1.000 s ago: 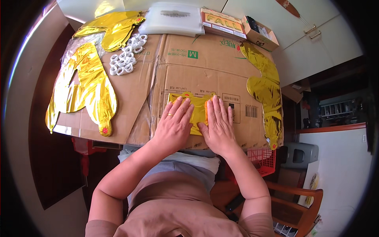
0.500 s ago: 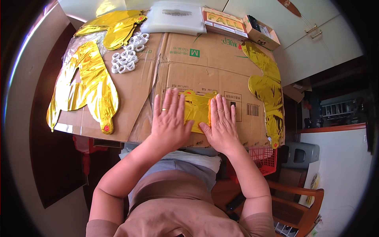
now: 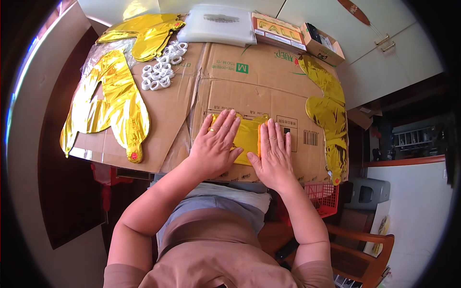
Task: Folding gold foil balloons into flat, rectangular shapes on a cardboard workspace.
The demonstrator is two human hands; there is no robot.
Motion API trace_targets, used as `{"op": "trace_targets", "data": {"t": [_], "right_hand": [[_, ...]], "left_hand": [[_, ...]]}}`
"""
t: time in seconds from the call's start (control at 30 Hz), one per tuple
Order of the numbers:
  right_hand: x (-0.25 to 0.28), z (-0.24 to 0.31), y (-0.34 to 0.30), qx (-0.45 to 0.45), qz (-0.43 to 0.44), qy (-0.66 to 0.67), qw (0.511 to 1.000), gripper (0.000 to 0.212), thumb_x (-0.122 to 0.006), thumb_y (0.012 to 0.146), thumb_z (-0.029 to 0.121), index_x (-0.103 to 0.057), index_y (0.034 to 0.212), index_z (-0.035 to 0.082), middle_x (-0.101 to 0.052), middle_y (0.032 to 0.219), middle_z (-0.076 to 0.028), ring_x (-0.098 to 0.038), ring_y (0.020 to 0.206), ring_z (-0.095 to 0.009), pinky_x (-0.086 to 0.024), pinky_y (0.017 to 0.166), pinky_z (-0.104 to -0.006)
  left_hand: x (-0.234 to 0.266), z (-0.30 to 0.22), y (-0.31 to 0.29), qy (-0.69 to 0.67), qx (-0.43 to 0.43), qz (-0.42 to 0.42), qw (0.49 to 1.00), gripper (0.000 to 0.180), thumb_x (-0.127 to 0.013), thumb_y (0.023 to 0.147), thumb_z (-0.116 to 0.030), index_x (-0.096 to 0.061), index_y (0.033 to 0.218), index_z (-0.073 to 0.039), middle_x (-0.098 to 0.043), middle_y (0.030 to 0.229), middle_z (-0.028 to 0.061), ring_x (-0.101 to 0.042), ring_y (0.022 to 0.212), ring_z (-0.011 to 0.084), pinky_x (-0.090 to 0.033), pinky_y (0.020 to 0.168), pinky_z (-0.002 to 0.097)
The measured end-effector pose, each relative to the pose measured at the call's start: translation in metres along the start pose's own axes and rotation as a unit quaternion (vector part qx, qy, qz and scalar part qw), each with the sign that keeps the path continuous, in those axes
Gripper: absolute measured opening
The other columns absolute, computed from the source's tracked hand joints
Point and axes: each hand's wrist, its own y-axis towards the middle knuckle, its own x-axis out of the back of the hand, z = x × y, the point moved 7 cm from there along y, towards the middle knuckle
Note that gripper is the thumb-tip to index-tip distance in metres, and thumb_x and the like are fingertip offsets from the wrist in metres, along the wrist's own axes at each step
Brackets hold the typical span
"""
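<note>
A folded gold foil balloon lies flat on the cardboard in front of me, with a strip of orange along its right side. My left hand rests flat over the balloon's left part, fingers stretched out, a ring on one finger. On its right edge lies my right hand, palm down with fingers extended. Both thumbs point inward at the balloon's near edge. Parts of the foil are hidden under the hands.
Flattened cardboard covers the table. An A-shaped gold balloon lies left, more gold balloons behind it, beside white string coils. Another gold balloon lies right. Clear plastic bags, a flat box and an open carton line the back.
My left hand has moved right onto the folded balloon's left part. My right hand stays flat at the right edge. The whole view has shifted slightly.
</note>
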Motion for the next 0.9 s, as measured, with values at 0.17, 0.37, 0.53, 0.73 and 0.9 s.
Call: {"op": "trace_targets", "data": {"t": [0.17, 0.37, 0.53, 0.73, 0.9], "right_hand": [[0.007, -0.014, -0.010, -0.029, 0.015, -0.014, 0.999, 0.081, -0.045, 0.103, 0.049, -0.020, 0.160, -0.002, -0.018, 0.167, -0.024, -0.016, 0.156, -0.038, -0.006, 0.124, -0.0583], [0.051, -0.068, -0.053, -0.100, -0.109, 0.086, 0.985, 0.068, -0.041, 0.108, 0.040, -0.022, 0.159, -0.001, -0.023, 0.166, -0.023, -0.021, 0.154, -0.037, -0.011, 0.125, -0.0544], [0.080, -0.034, -0.057, -0.072, -0.174, 0.147, 0.971, 0.062, -0.041, 0.109, 0.033, -0.025, 0.159, 0.001, -0.026, 0.164, -0.023, -0.023, 0.153, -0.038, -0.016, 0.124, -0.0513], [0.062, 0.010, -0.012, -0.003, -0.188, 0.128, 0.974, 0.045, -0.057, 0.102, 0.020, -0.050, 0.140, -0.002, -0.047, 0.149, -0.024, -0.048, 0.135, -0.035, -0.037, 0.111, -0.0465], [0.052, -0.035, -0.033, -0.220, -0.102, 0.359, 0.901, 0.020, -0.065, 0.097, 0.017, -0.070, 0.101, -0.002, -0.071, 0.097, -0.012, -0.066, 0.073, -0.017, -0.054, 0.068, -0.0321]], "left_hand": [[0.001, 0.000, 0.001, -0.007, 0.008, 0.008, 1.000, 0.075, -0.055, 0.098, -0.043, -0.035, 0.154, 0.003, -0.033, 0.162, 0.0193, -0.028, 0.153, 0.0331, -0.014, 0.124, 0.0513], [-0.001, 0.001, -0.001, 0.005, 0.018, 0.036, 0.999, 0.075, -0.052, 0.099, -0.044, -0.033, 0.155, 0.002, -0.030, 0.164, 0.0190, -0.024, 0.154, 0.0324, -0.013, 0.125, 0.0514], [0.000, 0.001, 0.001, 0.014, 0.012, 0.032, 0.999, 0.076, -0.053, 0.099, -0.043, -0.032, 0.155, 0.003, -0.031, 0.163, 0.0195, -0.025, 0.154, 0.0327, -0.013, 0.125, 0.0514], [0.001, 0.001, 0.001, 0.000, 0.008, 0.012, 1.000, 0.073, -0.053, 0.099, -0.042, -0.035, 0.154, 0.003, -0.032, 0.162, 0.0203, -0.026, 0.153, 0.0330, -0.014, 0.124, 0.0514], [0.003, 0.001, 0.000, -0.005, 0.012, 0.013, 1.000, 0.072, -0.052, 0.099, -0.042, -0.035, 0.154, 0.003, -0.031, 0.163, 0.0206, -0.026, 0.153, 0.0336, -0.014, 0.124, 0.0510]]}}
